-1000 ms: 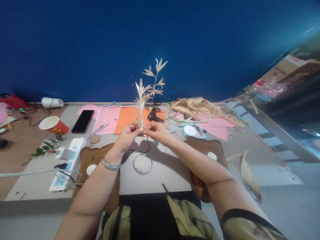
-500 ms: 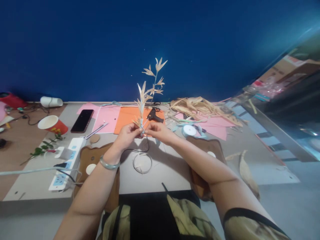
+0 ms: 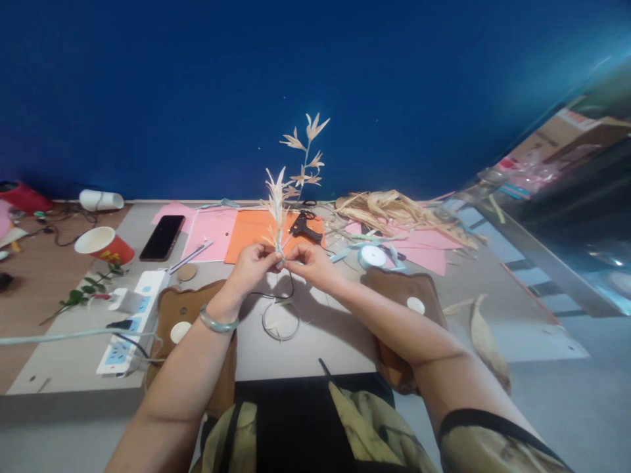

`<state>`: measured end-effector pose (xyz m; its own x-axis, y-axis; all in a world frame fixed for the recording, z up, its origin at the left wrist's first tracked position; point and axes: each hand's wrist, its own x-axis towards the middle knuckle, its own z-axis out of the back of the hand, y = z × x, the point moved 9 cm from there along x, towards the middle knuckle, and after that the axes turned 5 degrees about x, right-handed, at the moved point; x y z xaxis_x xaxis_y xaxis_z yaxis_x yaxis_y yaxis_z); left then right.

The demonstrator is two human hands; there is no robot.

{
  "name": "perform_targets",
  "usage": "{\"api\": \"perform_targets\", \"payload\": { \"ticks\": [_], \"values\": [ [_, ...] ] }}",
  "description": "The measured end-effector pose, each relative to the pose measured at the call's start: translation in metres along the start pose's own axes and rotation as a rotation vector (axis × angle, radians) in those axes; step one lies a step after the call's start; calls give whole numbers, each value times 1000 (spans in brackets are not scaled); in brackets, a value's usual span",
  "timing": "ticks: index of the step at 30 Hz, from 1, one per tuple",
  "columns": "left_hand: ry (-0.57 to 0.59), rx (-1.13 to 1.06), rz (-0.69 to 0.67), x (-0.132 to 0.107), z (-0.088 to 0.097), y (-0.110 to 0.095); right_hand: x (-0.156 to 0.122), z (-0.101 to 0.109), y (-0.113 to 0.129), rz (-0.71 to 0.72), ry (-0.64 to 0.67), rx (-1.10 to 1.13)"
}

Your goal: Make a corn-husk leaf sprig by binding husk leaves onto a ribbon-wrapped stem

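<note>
My left hand (image 3: pixel 255 266) pinches the base of a dried-husk flower (image 3: pixel 277 200), which stands upright with pale pointed petals. The fingers of my right hand (image 3: pixel 311 265) are closed at the same spot, where a light-blue wrap shows on the stem. How much of the stem each hand grips is hidden by the fingers. Just behind rises a taller spray of small husk flowers (image 3: pixel 306 157). Beyond my hands, a black glue gun (image 3: pixel 304 226) lies on orange paper (image 3: pixel 241 238). Below them lies a thin wire ring (image 3: pixel 280 322), with a dark cord above it.
A ribbon roll (image 3: pixel 372 256) and a heap of dried husks (image 3: pixel 394 209) lie to the right. On the left are a phone (image 3: pixel 162 238), a paper cup (image 3: pixel 104 246), a power strip (image 3: pixel 133 322) and a leafy sprig (image 3: pixel 89 289). Brown cushions (image 3: pixel 404 295) flank my arms. A blue wall (image 3: pixel 197 98) stands behind.
The husk flower has tilted and dipped slightly to the left, its tip lower than before. Both hands stay together at its base, with small finger movements.
</note>
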<state>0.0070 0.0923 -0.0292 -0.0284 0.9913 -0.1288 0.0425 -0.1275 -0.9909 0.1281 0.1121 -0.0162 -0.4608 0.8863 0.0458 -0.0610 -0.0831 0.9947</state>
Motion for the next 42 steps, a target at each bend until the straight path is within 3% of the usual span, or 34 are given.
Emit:
{"api": "perform_targets", "payload": {
  "ticks": [19,27,34,42],
  "values": [
    [61,33,-10,-5,-5,-3,-6,-5,-8,-75,-10,119],
    [-24,62,-28,-1,1,3,-6,-6,-19,-95,-47,98],
    [-136,90,-18,2,6,7,-4,-9,-14,-53,-46,9],
    [86,-87,54,2,-11,17,-6,-1,-17,-82,-92,7]
  ]
}}
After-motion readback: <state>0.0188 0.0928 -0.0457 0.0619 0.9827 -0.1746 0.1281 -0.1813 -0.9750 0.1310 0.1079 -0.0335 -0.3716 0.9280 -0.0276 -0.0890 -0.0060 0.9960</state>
